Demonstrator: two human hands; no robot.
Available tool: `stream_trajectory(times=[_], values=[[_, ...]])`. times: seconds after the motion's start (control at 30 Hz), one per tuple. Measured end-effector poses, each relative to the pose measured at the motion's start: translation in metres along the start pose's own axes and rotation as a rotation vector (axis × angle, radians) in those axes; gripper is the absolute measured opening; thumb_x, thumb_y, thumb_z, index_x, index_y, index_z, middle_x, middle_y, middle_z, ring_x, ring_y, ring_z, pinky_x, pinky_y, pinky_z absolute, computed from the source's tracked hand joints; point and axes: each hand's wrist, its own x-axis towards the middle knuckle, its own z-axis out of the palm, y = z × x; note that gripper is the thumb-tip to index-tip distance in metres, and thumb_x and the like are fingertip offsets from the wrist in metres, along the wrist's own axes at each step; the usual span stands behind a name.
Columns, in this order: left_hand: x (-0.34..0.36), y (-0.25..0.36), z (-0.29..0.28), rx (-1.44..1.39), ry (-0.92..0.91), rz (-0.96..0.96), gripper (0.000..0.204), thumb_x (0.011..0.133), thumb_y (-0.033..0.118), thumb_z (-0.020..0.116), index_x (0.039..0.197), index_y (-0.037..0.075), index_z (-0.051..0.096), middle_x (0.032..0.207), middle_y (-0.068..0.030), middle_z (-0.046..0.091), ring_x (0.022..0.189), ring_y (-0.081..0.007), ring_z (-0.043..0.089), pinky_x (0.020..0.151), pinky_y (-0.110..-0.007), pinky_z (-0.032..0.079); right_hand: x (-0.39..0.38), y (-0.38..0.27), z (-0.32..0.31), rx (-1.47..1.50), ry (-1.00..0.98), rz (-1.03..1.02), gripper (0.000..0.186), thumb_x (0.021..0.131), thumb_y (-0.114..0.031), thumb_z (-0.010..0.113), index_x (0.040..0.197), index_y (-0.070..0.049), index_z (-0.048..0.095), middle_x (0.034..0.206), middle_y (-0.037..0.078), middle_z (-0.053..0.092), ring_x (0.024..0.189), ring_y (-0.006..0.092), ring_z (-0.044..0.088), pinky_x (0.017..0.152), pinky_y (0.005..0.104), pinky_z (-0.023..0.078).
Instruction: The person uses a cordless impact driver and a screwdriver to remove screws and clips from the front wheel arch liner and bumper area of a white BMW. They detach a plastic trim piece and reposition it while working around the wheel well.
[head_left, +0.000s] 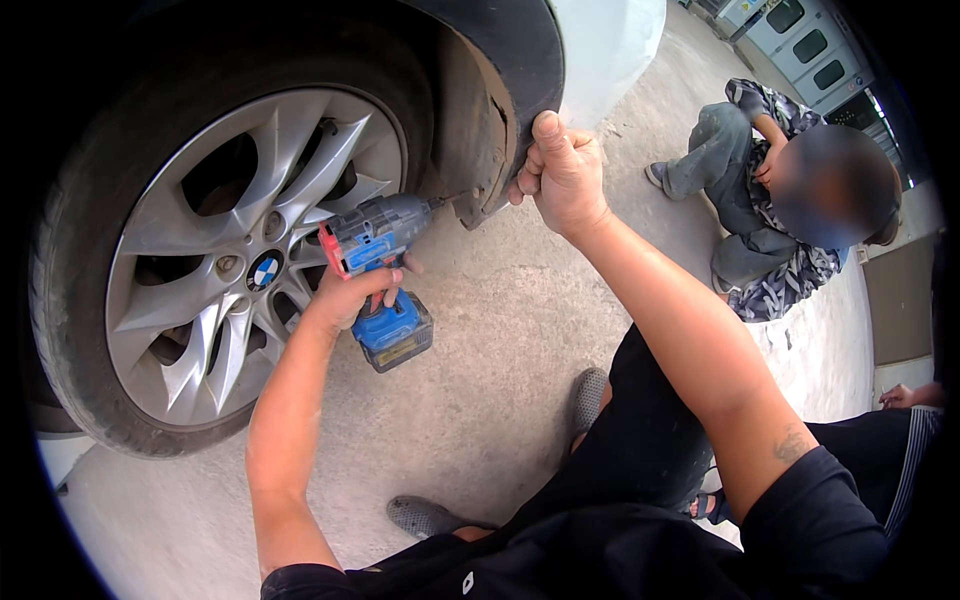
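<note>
My left hand (350, 292) is wrapped round the grip of a blue, black and red cordless driver (378, 232). Its bit reaches to the lower corner of the dark wheel-arch liner (484, 165); whether it sits in a screw there is too small to tell. My right hand (568, 178) is closed at the lower edge of the black wheel-arch trim (535, 75), thumb upward and fingertips curled against the edge. Close beside the driver, on the left, stands the car wheel (170, 235) with silver spokes and a black tyre.
A white body panel (610, 50) adjoins the trim. On the right a person (775, 200) in a camouflage top crouches on the concrete floor (480, 340). Another person's hand (900, 397) and dark clothing show at the right edge. A pale cabinet with dark windows (810, 45) stands behind.
</note>
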Motion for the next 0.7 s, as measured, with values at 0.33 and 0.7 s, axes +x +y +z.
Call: stream_trajectory(times=[0.33,0.7], values=[[0.0002,0.0036,0.0035,0.022,-0.014,0.004,0.035,0.08,0.005,0.07,0.115,0.0,0.066,0.102,-0.0139,0.074,0.06,-0.0088,0.06,0.051,-0.022,0.045,-0.0009,-0.0011,0.0013,0.003,0.013,-0.001,0.072,0.082,-0.059,0.081,0.048,-0.014,0.037,0.055,0.0,0.042,0.045,0.0135,0.048,0.04,0.0348,0.05],[0.0003,0.0074,0.0046,0.014,-0.016,0.003,0.033,0.079,0.004,0.07,0.111,-0.001,0.068,0.099,-0.014,0.075,0.059,-0.0094,0.061,0.053,-0.023,0.047,-0.0012,-0.0026,0.0014,0.011,0.008,0.02,0.073,0.082,-0.06,0.081,0.048,-0.014,0.036,0.054,-0.001,0.041,0.045,0.0137,0.048,0.04,0.0349,0.051]])
